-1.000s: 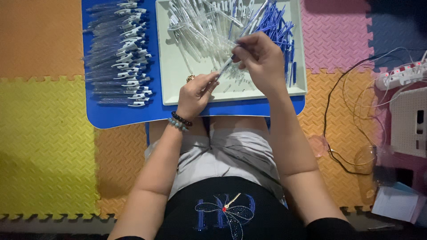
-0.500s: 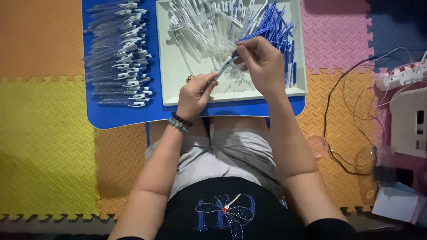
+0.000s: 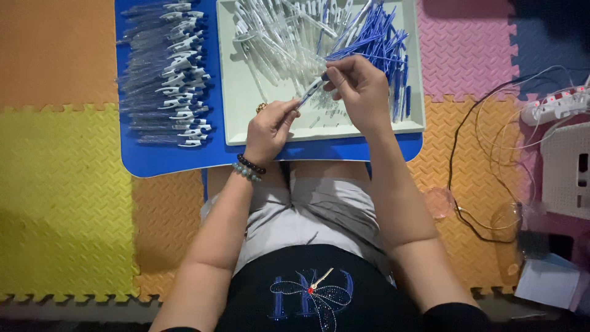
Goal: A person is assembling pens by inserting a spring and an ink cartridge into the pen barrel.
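My left hand (image 3: 271, 126) and my right hand (image 3: 359, 89) hold one clear pen (image 3: 310, 93) between them, over a white tray (image 3: 243, 117). The left hand pinches the pen's lower end; the right hand grips its blue upper end, and a thin blue refill (image 3: 350, 54) sticks out from the right fingers. The tray holds a heap of clear pen barrels (image 3: 276, 37) and a pile of blue refills (image 3: 381, 43). A stack of finished clear pens with white clips (image 3: 169, 67) lies to the left on the blue table (image 3: 160, 161). Bead bracelets circle my left wrist.
The low blue table stands over my lap on coloured foam floor mats (image 3: 61, 184). At the right lie a white power strip (image 3: 556, 104), thin tangled cables (image 3: 485, 160), a white perforated box (image 3: 568, 169) and a small white carton (image 3: 547, 283).
My right hand has slid a little lower and left along the pen toward my left hand. My left hand has barely moved.
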